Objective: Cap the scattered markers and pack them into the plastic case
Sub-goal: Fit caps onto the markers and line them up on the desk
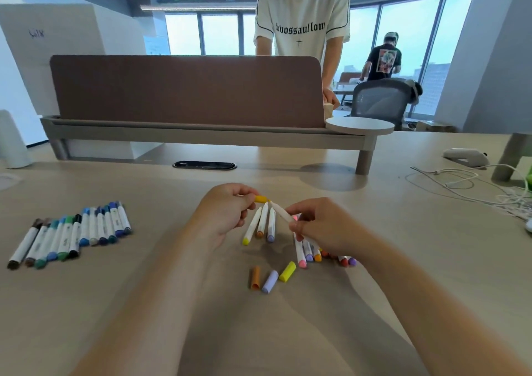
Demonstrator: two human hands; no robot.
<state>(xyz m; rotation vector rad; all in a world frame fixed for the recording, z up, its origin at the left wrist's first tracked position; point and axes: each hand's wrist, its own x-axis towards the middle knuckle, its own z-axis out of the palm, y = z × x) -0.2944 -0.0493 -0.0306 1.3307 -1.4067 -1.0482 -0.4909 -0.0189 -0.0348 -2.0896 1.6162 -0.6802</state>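
- Head view, markers: three groups on the light wood desk (172,303).
- Left group (72,234): a row of capped markers lying side by side, touching. Caps are brown, grey, green and blue, the barrels white. Well apart from both hands.
- Centre: three white markers (262,223) lie fanned, with their far ends converging just under the hands. Near ends carry yellow, orange and lilac caps. Far ends are bare and tapered.
- Near of those, three loose caps sit close together on the desk: brown cap (255,278), lilac cap (270,281), yellow-green cap (287,271).
- Right cluster (309,253): more markers, partly hidden under the right hand. Pink, lilac, orange and red ends show; count unclear.
- Left hand (227,211): raised over the desk centre, forearm coming in from the near left. Fingers are curled and the fingertips pinch a yellow cap (261,199), its free end pointing right.
- Right hand (322,226): forearm in from the near right, thumb and fingers pinching a white marker (280,211) mid-barrel. The barrel tilts up and left, tip aimed at the cap.
- Marker tip and yellow cap are just beside each other; can't tell if the tip is inside the cap.
- Rest: a brown divider panel (187,88) stands on the far side of the desk, with a person in a white T-shirt (302,16) behind it.
- An office chair (380,99) is far right. A white cable (460,183) and a white device (465,157) lie on the desk at right.
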